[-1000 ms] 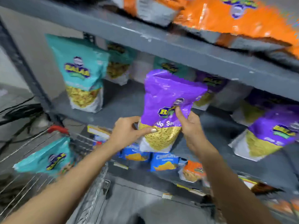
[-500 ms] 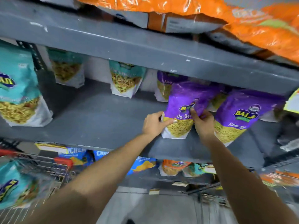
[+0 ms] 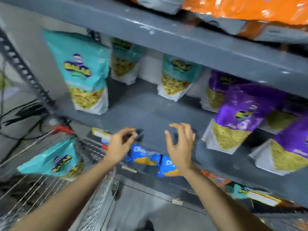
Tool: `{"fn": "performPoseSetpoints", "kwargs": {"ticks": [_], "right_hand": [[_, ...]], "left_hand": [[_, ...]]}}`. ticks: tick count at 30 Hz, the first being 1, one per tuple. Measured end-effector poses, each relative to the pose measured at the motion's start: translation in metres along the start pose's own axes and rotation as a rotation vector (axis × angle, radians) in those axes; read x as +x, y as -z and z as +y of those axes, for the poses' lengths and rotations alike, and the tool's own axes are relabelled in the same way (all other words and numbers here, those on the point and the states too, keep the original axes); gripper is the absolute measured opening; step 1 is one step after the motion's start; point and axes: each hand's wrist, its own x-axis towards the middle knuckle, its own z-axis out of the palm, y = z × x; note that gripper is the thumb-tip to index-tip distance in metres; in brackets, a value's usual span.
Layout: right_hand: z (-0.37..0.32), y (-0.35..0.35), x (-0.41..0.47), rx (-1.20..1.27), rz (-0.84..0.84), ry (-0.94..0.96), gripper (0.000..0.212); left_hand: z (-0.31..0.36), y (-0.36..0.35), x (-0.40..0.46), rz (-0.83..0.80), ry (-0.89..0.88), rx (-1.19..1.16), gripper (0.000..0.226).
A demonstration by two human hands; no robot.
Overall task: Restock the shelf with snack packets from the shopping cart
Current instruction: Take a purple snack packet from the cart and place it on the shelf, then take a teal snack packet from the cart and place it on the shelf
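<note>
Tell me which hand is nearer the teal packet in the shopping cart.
Left. The left hand hovers just right of the teal packet above the shopping cart rim; the right hand is farther right, by the shelf edge.

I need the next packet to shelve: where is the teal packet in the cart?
The teal packet lies tilted in the shopping cart at lower left of the head view, below the red handle, left of the empty left hand.
</note>
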Motion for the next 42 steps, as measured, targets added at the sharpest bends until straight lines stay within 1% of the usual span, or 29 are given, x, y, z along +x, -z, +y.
{"fn": "performPoseSetpoints", "kwargs": {"ticks": [3,5,6,8,9,11,13,15,16,18,20,21,22,23,24,25,27,28,31,33,35,38,40,42], "right_hand": [[-0.049,-0.057,-0.016,0.038,-0.268,0.089,0.015],[-0.077,-0.096,-0.031,0.034,-0.453,0.227,0.015],[-0.089,-0.115,-0.038,-0.01,-0.553,0.324,0.017],[-0.108,-0.149,-0.053,-0.17,-0.809,0.505,0.03],[-0.116,-0.164,-0.06,-0.235,-0.939,0.554,0.034],[-0.132,-0.193,-0.069,-0.283,-1.127,0.551,0.035],[-0.144,-0.22,-0.077,-0.275,-1.227,0.492,0.031],[-0.152,-0.253,-0.087,-0.235,-1.251,0.419,0.028],[-0.154,-0.267,-0.091,-0.209,-1.263,0.347,0.029],[-0.153,-0.301,-0.101,-0.128,-1.271,0.166,0.041],[-0.147,-0.332,-0.106,-0.046,-1.249,-0.052,0.063],[-0.143,-0.346,-0.107,-0.006,-1.25,-0.152,0.073],[-0.139,-0.357,-0.108,0.046,-1.272,-0.236,0.079],[-0.136,-0.367,-0.111,0.105,-1.305,-0.292,0.079],[-0.132,-0.375,-0.112,0.147,-1.329,-0.317,0.074],[-0.129,-0.381,-0.114,0.176,-1.336,-0.334,0.062],[-0.127,-0.384,-0.116,0.227,-1.314,-0.375,0.027],[-0.128,-0.383,-0.116,0.255,-1.313,-0.387,0.021],[-0.129,-0.369,-0.117,0.315,-1.295,-0.393,0.022],[-0.134,-0.354,-0.113,0.404,-1.281,-0.404,0.024],[-0.143,-0.335,-0.108,0.486,-1.271,-0.39,0.021],[-0.164,-0.303,-0.096,0.598,-1.242,-0.41,0.02],[-0.177,-0.277,-0.084,0.647,-1.22,-0.409,0.033],[-0.184,-0.25,-0.071,0.695,-1.178,-0.4,0.051]], "left_hand": [[-0.069,0.075,-0.038,0.134,0.16,0.076,0.009],[-0.112,0.114,-0.066,0.223,0.314,0.095,0.013],[-0.131,0.131,-0.079,0.257,0.4,0.108,0.011],[-0.161,0.158,-0.105,0.289,0.559,0.166,0.006],[-0.176,0.168,-0.116,0.292,0.627,0.192,0.009],[-0.197,0.181,-0.129,0.261,0.734,0.224,0.024],[-0.213,0.189,-0.128,0.221,0.825,0.199,0.05],[-0.235,0.194,-0.12,0.201,0.877,0.168,0.075],[-0.243,0.194,-0.113,0.201,0.874,0.138,0.085],[-0.26,0.193,-0.099,0.234,0.851,-0.029,0.095],[-0.275,0.194,-0.083,0.225,0.777,-0.203,0.094],[-0.282,0.195,-0.075,0.208,0.725,-0.234,0.091],[-0.289,0.196,-0.069,0.196,0.681,-0.266,0.087],[-0.296,0.196,-0.064,0.189,0.652,-0.302,0.084],[-0.302,0.195,-0.059,0.187,0.633,-0.343,0.077],[-0.308,0.192,-0.056,0.186,0.61,-0.371,0.065],[-0.311,0.184,-0.052,0.222,0.554,-0.365,0.029],[-0.311,0.18,-0.05,0.256,0.532,-0.346,0.021],[-0.3,0.175,-0.051,0.334,0.526,-0.283,0.027],[-0.285,0.179,-0.054,0.328,0.535,-0.252,0.032],[-0.262,0.191,-0.057,0.334,0.54,-0.185,0.043],[-0.217,0.214,-0.06,0.399,0.498,-0.047,0.061],[-0.181,0.226,-0.06,0.406,0.445,0.033,0.069],[-0.149,0.232,-0.06,0.362,0.399,0.046,0.067]]}}
